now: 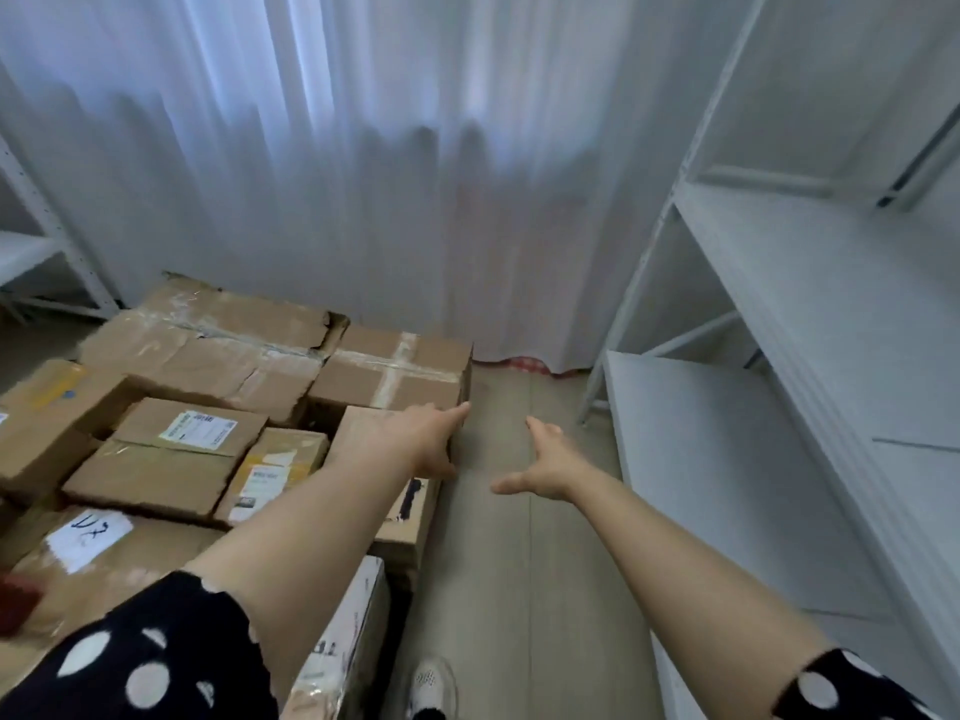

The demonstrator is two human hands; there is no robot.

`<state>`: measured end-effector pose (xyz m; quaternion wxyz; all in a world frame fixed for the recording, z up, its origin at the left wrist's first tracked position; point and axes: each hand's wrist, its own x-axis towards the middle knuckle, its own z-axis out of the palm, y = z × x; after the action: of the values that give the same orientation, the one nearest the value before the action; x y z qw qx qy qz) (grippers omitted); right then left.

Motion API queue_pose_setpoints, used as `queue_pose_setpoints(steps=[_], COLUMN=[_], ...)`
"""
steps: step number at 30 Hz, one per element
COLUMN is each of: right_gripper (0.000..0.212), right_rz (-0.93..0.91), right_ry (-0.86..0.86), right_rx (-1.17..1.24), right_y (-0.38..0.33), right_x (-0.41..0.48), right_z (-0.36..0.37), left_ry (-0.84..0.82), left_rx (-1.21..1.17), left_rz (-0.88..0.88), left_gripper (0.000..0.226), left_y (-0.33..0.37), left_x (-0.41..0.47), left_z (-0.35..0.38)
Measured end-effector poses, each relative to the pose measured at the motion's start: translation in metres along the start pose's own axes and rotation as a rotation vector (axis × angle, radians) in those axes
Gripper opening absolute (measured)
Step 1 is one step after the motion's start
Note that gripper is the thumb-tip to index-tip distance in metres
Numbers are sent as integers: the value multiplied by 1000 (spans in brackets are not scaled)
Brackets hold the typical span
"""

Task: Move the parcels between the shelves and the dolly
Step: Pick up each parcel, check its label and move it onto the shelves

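As both arms stretch forward, left hand (426,441) open-fingered over right-edge cardboard parcel (356,426), right hand (548,467) spread, empty, over floor (498,563).

The person wears a black garment with large white dots of uneven size. The left sleeve (130,657) is wide and loose and ends near the elbow; its dots are round or a little oval. The right sleeve (841,688) has the same pattern and ends at about the same place. Below the sleeves the left forearm (291,522) and the right forearm (691,543) are bare, and the left hand (426,439) and right hand (550,465) are bare too. One white shoe (431,683) has a mesh top with small holes.
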<state>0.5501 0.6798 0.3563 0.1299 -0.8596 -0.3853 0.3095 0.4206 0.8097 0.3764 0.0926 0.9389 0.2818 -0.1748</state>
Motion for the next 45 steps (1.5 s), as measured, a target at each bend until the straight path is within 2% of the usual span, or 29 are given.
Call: queue_pose_setpoints(steps=[2,6,15,21,25,30,34,38,45], right_gripper=[116,115,114,108,97,63,36,42,49], right_rz=[40,134,385,549,677,873,1013,1134,1250], right_ry=[20,36,218,397,510,693,877,1040,1092], right_rx=[27,42,126,246,251,142,215,286,329], right_y=[26,67,114,86,48,27,24,24,45], right_x=[-49,-134,-313,-441,-540,-684,-789,-883,-1012], right_z=[13,33,72,136,194,234,261,299,363], left_ry=[0,-87,-56,-54,-64,-11,48,85,39], left_rx=[51,3,131,203,268,306,313,323,342], left_rz=[53,156,456,701,891,1165,1369,1478,1530], left_gripper=[97,100,97,98,98,84,70,66,63], left_y=[36,95,193,206,214,265,304,337,410], left_x=[-34,-88,-199,-307,-398,-518,-605,-686,-797], left_z=[14,41,56,87,109,115,123,143,197])
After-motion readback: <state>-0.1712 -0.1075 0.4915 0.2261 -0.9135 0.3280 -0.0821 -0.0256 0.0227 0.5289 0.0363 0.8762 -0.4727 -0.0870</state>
